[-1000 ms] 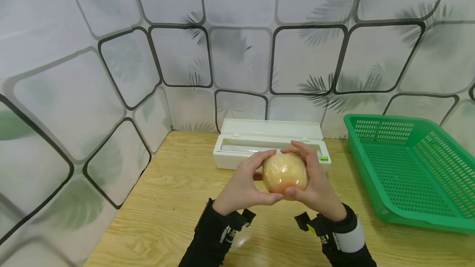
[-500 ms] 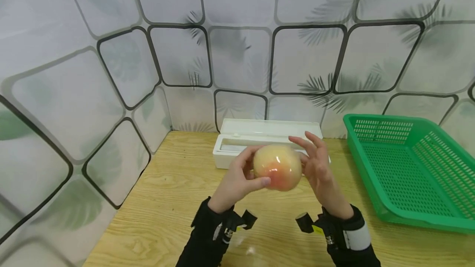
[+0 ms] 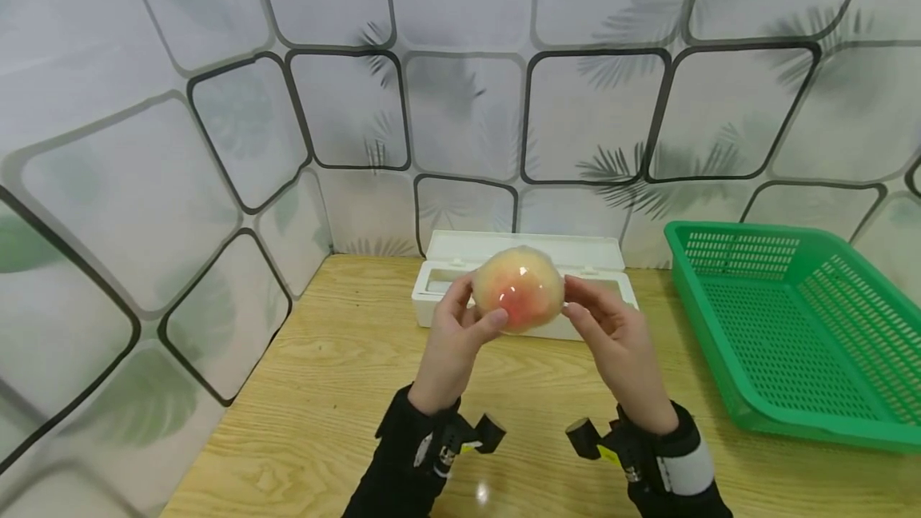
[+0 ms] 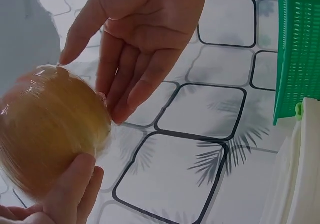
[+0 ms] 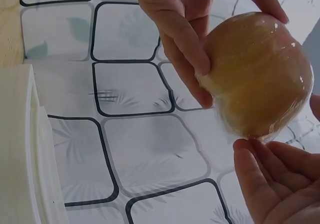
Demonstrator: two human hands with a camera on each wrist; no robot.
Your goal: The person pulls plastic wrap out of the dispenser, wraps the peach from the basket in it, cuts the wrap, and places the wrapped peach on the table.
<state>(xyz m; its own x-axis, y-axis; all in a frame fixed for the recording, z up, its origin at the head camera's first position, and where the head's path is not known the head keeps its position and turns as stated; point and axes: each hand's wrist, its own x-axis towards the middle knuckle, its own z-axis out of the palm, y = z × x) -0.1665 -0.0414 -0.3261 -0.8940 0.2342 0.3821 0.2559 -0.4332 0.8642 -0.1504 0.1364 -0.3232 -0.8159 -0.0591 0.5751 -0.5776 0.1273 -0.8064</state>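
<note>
A peach (image 3: 520,291), pale yellow with a red blush and wrapped in shiny clear film, is held up above the table. My left hand (image 3: 449,350) grips its left side, thumb in front and fingers behind. At its right edge, my right hand (image 3: 622,346) touches the film with thumb and fingertips close together. The right wrist view shows bunched right fingertips (image 5: 250,146) against the wrapped peach (image 5: 260,74). Behind the peach stands a long white cling film box (image 3: 439,306), lid raised, partly hidden by the fruit and hands.
A green plastic basket (image 3: 748,414) with perforated walls stands at the right on the wooden table (image 3: 309,390). A patterned wall covering (image 3: 460,118) rises directly behind the box and along the left side.
The peach has risen and moved left, its red blush turned toward the head camera. My right hand came off it, spread its fingers, then returned to its right edge.
</note>
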